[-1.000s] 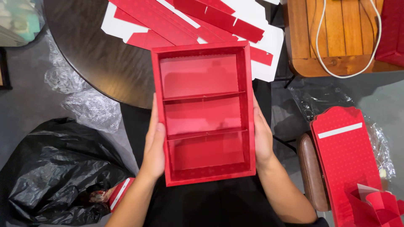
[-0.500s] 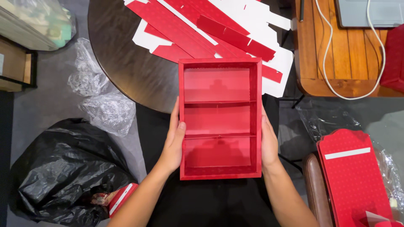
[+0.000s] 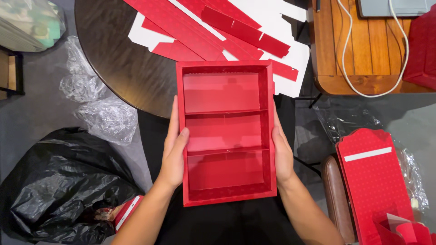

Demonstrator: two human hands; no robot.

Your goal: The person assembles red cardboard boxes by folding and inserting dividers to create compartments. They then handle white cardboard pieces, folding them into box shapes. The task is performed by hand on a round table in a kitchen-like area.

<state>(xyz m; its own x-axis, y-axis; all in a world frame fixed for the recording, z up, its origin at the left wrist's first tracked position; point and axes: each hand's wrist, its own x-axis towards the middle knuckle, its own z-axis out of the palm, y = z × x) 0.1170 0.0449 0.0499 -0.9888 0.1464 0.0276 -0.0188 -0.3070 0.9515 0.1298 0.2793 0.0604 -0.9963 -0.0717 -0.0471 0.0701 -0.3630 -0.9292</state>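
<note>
Head view: both hands are clamped on the long sides of a red cardboard tray box with two dividers [image 3: 225,134], left hand [image 3: 174,152] with thumb hooked over the wall, right hand [image 3: 282,154] flat on the outside. It's held over the lap, far end over the round dark wooden table [image 3: 113,54] by the flat red and white cardboard blanks [image 3: 218,27]. I'd keep pressure even so the walls don't bow. Compared with half a second ago, it looks basically unchanged, just nudged sideways.

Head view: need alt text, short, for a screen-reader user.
Two bare hands, left hand and right hand, hold an open red cardboard tray with three compartments by its long sides. Flat red-and-white cardboard pieces lie on a dark round table beyond; a black plastic bag sits lower left.
</note>
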